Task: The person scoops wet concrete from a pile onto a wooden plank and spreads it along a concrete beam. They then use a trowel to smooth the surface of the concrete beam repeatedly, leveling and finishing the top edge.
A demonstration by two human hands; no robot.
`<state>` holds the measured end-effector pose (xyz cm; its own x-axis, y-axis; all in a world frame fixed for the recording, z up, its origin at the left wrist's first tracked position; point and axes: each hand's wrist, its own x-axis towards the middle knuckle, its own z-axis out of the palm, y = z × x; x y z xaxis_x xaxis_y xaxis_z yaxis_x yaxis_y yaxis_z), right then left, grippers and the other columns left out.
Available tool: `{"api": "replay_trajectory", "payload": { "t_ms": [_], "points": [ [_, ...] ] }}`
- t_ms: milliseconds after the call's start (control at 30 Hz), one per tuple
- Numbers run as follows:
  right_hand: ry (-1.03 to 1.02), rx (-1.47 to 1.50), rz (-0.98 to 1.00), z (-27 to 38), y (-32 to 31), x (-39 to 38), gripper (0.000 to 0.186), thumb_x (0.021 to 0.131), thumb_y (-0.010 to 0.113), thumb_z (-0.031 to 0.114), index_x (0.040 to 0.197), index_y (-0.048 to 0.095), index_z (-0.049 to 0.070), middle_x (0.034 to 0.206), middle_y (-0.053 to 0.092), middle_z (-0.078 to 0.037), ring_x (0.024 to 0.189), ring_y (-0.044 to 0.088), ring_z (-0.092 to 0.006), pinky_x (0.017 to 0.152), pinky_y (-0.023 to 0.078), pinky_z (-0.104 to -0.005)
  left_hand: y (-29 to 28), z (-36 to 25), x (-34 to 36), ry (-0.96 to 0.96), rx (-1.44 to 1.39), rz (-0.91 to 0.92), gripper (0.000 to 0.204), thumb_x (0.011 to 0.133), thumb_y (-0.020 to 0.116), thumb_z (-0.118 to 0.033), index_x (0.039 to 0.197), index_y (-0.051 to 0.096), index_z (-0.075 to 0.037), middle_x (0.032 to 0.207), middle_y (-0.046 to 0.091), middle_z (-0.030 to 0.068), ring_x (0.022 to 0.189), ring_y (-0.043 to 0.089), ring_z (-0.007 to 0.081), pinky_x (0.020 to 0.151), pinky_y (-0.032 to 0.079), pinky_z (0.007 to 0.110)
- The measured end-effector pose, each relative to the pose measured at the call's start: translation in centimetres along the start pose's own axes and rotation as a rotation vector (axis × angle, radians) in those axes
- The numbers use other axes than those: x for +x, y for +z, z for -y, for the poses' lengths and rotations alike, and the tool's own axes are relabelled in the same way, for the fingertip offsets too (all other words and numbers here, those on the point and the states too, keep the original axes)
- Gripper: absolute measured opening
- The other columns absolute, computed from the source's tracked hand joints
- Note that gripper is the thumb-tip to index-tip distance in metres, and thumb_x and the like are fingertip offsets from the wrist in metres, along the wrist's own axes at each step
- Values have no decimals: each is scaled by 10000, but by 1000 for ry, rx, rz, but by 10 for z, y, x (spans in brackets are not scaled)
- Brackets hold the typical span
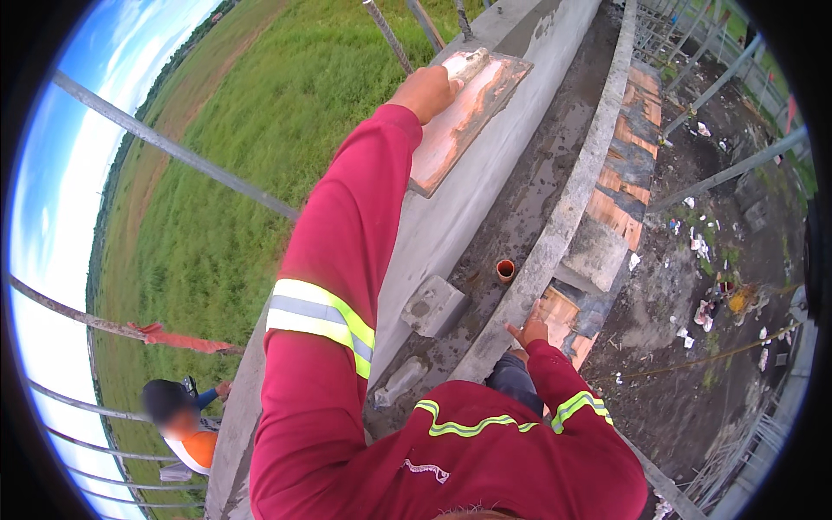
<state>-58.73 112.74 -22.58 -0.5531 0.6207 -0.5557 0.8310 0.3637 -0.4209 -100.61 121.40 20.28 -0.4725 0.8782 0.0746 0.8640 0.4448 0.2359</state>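
My left arm reaches far forward, and my left hand (426, 94) is closed around the handle of a flat wooden plastering float (472, 117). The float's board is smeared with grey mortar and lies over the smooth grey concrete wall (472, 204). Whether its whole face touches the wall cannot be seen. Lower down on the right, my right hand (531, 329) rests at the narrow concrete ledge (555, 238) with its fingers apart and nothing in them. A concrete block (433, 306) sits between wall and ledge, near an orange pipe end (505, 269).
A clear plastic bottle (401, 381) lies in the channel. Mortar-stained planks (622, 182) and another block (596, 251) flank the ledge's right side. Rebar (389, 36) sticks up ahead. Steel pipes (178, 149) cross at left; another person (186, 429) is below. Litter dots the ground at right.
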Motion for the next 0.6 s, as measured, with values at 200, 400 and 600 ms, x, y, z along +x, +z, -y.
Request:
{"api": "replay_trajectory", "payload": {
  "t_ms": [200, 400, 600],
  "points": [
    [-47, -18, -65, -7, 9, 4, 1368, 749, 754, 681, 1574, -39, -69, 1354, 559, -309, 1200, 596, -405, 985, 498, -447, 2, 11, 0, -67, 8, 147, 481, 1006, 563, -351, 1043, 663, 118, 1027, 690, 323, 945, 688, 439, 846, 531, 504],
    [-80, -81, -90, -14, 13, 9, 1374, 747, 757, 678, 1566, -38, -87, 1363, 557, -312, 1178, 613, -413, 967, 514, -443, -9, 52, -96, -52, 7, 103, 461, 1027, 546, -349, 1113, 592, 102, 1009, 671, 331, 907, 665, 471, 813, 512, 525],
    [-96, -97, -69, -14, 9, 10, 1375, 748, 755, 683, 1564, -37, -91, 1359, 566, -308, 1190, 612, -402, 967, 516, -447, -33, 71, -216, -179, -21, 85, 412, 1015, 578, -314, 1067, 581, 95, 871, 658, 334, 826, 659, 472, 769, 495, 540]
  ]
}}
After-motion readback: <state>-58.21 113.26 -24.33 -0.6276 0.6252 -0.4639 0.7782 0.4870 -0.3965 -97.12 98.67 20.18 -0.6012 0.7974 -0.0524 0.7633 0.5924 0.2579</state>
